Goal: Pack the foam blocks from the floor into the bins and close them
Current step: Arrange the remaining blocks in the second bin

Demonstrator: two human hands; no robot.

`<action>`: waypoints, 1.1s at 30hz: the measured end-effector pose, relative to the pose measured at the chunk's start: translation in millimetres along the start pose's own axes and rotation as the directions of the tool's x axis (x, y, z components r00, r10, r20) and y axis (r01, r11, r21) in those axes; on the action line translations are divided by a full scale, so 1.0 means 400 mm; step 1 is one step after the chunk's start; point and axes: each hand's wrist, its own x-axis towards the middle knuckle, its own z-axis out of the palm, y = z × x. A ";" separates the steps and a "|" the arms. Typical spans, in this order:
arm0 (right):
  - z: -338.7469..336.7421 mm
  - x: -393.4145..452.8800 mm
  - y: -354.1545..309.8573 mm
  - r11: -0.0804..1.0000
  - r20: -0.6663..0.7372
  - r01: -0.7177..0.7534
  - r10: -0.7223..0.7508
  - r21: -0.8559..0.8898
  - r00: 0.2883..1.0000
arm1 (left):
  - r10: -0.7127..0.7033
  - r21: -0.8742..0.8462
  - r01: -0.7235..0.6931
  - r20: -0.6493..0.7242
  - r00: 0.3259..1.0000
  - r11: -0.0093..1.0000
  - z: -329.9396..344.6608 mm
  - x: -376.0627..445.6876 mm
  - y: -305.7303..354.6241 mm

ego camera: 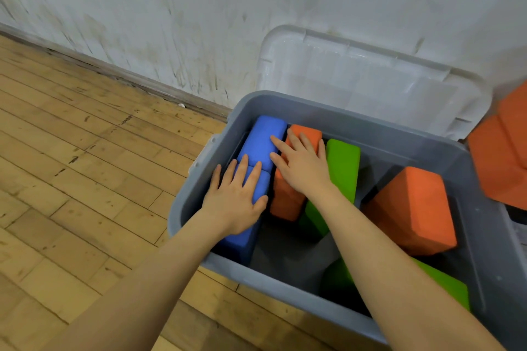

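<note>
A grey bin (356, 128) stands open on the wooden floor with several foam blocks inside. My left hand (235, 198) lies flat on the near blue block (242, 239) at the bin's left side. The far blue block (263, 137) lies just beyond it. My right hand (299, 164) presses with straight fingers on an orange block (285, 202), its fingertips reaching the far blue block. A green block (343, 168) stands right of my right hand. A bigger orange block (413, 208) lies at the right, and another green block (447, 285) at the near right.
The bin's translucent lid (370, 80) leans against the scuffed white wall behind it. More orange blocks (502, 151) are stacked at the right edge, outside the bin. Wooden floor (85, 165) stretches to the left.
</note>
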 end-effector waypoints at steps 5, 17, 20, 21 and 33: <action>-0.019 -0.051 0.001 0.998 -0.109 -0.006 0.013 0.066 0.994 | 0.022 0.023 -0.021 -0.026 0.999 1.000 -0.004 -0.005 0.010; -0.140 -0.360 0.313 0.973 -0.177 -0.203 0.220 0.110 0.959 | 0.370 -0.113 -0.399 -0.212 0.904 0.910 -0.064 0.040 0.339; -0.135 -0.443 0.380 0.963 -0.110 -0.268 0.267 0.004 0.957 | 0.495 -0.124 -0.497 -0.049 0.867 0.859 -0.035 0.025 0.412; -0.127 -0.460 0.394 0.955 -0.064 -0.298 0.296 -0.018 0.953 | 0.531 -0.142 -0.526 -0.004 0.847 0.838 -0.021 0.019 0.428; -0.075 -0.434 0.430 0.913 0.029 -0.375 0.375 0.161 0.926 | 0.763 -0.050 -0.761 0.051 0.644 0.646 0.001 -0.019 0.438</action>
